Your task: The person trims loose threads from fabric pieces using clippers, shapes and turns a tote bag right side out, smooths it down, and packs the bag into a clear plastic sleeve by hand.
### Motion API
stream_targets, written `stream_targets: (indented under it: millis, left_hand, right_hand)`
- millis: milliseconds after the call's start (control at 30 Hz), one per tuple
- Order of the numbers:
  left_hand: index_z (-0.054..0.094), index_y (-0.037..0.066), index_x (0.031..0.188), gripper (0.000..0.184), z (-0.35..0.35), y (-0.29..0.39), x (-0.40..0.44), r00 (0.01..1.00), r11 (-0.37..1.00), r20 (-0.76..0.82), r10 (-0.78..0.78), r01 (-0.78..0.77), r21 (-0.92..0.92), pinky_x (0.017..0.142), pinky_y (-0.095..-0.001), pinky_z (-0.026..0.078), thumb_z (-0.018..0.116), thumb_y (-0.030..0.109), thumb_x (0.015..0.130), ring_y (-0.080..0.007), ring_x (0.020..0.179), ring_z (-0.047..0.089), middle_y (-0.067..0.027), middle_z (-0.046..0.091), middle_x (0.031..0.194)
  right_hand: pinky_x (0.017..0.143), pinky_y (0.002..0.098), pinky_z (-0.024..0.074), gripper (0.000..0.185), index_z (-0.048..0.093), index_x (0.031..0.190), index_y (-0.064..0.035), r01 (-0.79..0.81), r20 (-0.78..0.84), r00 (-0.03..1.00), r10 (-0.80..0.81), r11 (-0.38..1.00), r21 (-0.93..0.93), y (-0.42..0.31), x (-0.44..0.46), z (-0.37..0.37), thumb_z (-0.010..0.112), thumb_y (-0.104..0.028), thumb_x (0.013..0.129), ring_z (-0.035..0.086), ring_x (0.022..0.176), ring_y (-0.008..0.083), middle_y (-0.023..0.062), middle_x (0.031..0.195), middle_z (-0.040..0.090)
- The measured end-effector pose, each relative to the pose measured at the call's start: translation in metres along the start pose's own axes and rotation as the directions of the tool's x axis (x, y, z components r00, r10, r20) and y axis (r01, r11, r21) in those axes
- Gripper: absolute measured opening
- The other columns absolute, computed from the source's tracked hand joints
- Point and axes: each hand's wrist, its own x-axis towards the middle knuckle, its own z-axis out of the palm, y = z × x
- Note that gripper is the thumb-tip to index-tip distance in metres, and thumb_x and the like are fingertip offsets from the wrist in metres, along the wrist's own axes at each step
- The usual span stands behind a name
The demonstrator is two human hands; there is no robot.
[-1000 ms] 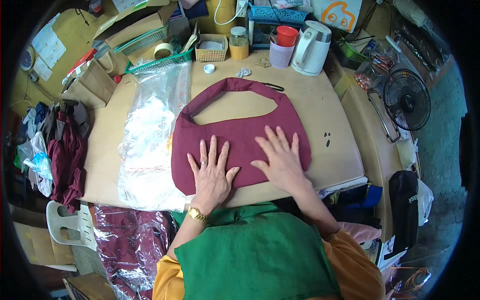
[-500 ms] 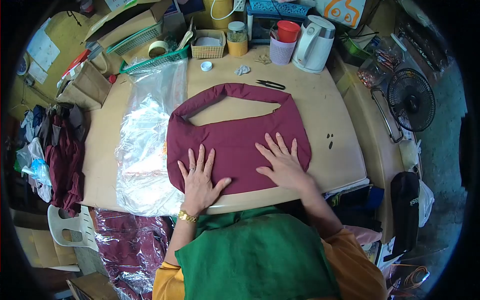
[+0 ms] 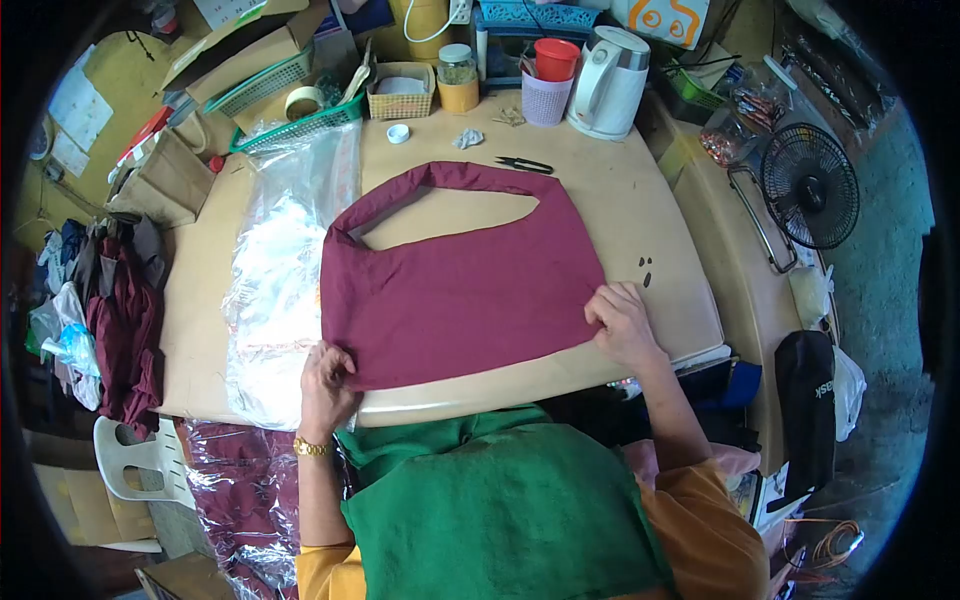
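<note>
A maroon cloth shoulder bag (image 3: 460, 290) lies flat on the table, its strap looped away from me. At the bag's lower left corner, my left hand (image 3: 328, 385) has its fingers closed on the fabric. My right hand (image 3: 625, 322) pinches the bag's right edge near the lower corner. Under and beside the bag's left side lies a stack of clear plastic bags (image 3: 275, 270). Black thread snips (image 3: 525, 164) rest just beyond the strap.
Along the back stand a green basket (image 3: 300, 125), a wicker basket (image 3: 401, 103), a jar (image 3: 458, 80), a lilac cup (image 3: 543, 103) and a white kettle (image 3: 608, 85). A black fan (image 3: 810, 187) is at the right. Plastic-wrapped maroon goods (image 3: 245, 480) lie at lower left.
Both hands were spread flat on the bag; they have moved outward to its lower corners and closed on the fabric. The view has shifted slightly.
</note>
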Motion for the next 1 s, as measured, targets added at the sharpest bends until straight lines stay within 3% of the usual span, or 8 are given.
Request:
stream_targets:
  millis: [167,300,467,500,767,833,900,1000]
  left_hand:
    - [0.053,0.001,0.073,0.02,-0.02,0.012,-0.01,0.967,0.994,0.242,-0.085,0.066,0.085,0.071,-0.0387,0.047,0.051,-0.013,0.059,-0.0341,0.082,0.058,-0.0139,0.055,0.076]
    - [0.058,0.001,0.108,0.036,-0.053,0.069,-0.003,0.995,0.964,0.087,-0.055,0.03,0.262,0.092,-0.0422,0.045,0.067,-0.003,0.073,-0.0359,0.107,0.056,-0.0185,0.057,0.115]
    - [0.026,0.01,0.153,0.08,0.037,0.097,0.008,0.991,0.927,0.13,-0.016,-0.034,0.373,0.114,-0.0656,0.004,0.064,0.038,0.089,-0.0435,0.148,0.011,-0.0203,0.012,0.161]
    - [0.029,0.01,0.152,0.081,0.055,0.08,0.003,0.988,0.858,0.143,-0.059,-0.023,0.514,0.115,-0.0643,0.007,0.054,0.056,0.09,-0.0408,0.147,0.014,-0.0198,0.017,0.16]
    - [0.031,0.007,0.151,0.081,0.051,0.063,0.003,0.976,0.908,0.168,-0.14,0.059,0.415,0.115,-0.0609,0.015,0.054,0.056,0.091,-0.0366,0.145,0.024,-0.0159,0.028,0.157]
    - [0.05,0.001,0.136,0.065,0.019,0.041,0.02,0.955,0.987,0.282,-0.096,0.055,0.148,0.107,-0.0444,0.039,0.07,0.038,0.086,-0.0372,0.135,0.042,-0.0193,0.046,0.145]
    - [0.06,-0.001,0.122,0.054,-0.018,0.052,0.053,0.938,0.937,0.147,-0.315,0.332,-0.105,0.095,-0.0421,0.047,0.077,0.028,0.08,-0.0385,0.118,0.054,-0.0199,0.059,0.125]
    - [0.064,0.0,0.109,0.041,-0.019,0.032,0.107,0.932,0.948,-0.353,0.081,0.037,0.317,0.083,-0.0451,0.047,0.079,0.021,0.077,-0.0377,0.095,0.058,-0.0173,0.061,0.099]
  right_hand:
    - [0.086,0.0413,0.0398,0.02,0.054,0.083,-0.0102,-0.162,0.178,0.965,0.192,0.972,-0.169,-0.008,-0.014,-0.018,0.062,0.0,0.069,0.056,0.096,0.0269,0.0093,0.089,0.055]
    - [0.094,0.0452,0.0384,0.019,0.057,0.097,-0.0105,-0.269,0.107,0.943,0.314,0.912,-0.31,-0.034,0.011,-0.051,0.062,-0.01,0.08,0.056,0.105,0.0288,0.0081,0.103,0.059]
    - [0.115,0.0592,0.0158,0.059,0.049,0.136,-0.0121,-0.141,0.099,0.983,0.155,0.982,-0.128,-0.081,0.043,0.009,0.066,-0.039,0.087,0.029,0.141,0.0345,0.0163,0.15,0.036]
    - [0.116,0.0625,0.0101,0.07,0.044,0.144,-0.0137,-0.102,0.167,0.977,0.134,0.977,-0.188,-0.077,0.041,0.025,0.066,-0.046,0.086,0.022,0.145,0.0356,0.0176,0.154,0.03]
    - [0.117,0.0605,0.006,0.077,0.034,0.151,-0.0168,-0.201,0.362,0.893,0.268,0.956,-0.213,-0.053,0.025,0.031,0.055,-0.058,0.09,0.016,0.148,0.0337,0.0138,0.159,0.023]
    - [0.116,0.0539,0.0205,0.073,0.039,0.147,-0.0145,-0.118,0.369,0.908,0.197,0.967,-0.225,-0.04,0.04,0.004,0.061,-0.053,0.089,0.028,0.143,0.0338,0.0137,0.156,0.03]
    - [0.103,0.0483,0.035,0.053,0.054,0.125,-0.0099,-0.577,0.339,0.783,0.522,0.812,0.083,-0.023,0.075,-0.018,0.071,-0.039,0.084,0.048,0.121,0.0323,0.0136,0.13,0.05]
    - [0.086,0.0446,0.046,0.03,0.065,0.099,-0.0056,-0.473,-0.063,0.871,0.488,0.866,0.162,-0.002,0.117,-0.013,0.079,-0.023,0.079,0.063,0.092,0.0302,0.0113,0.098,0.065]
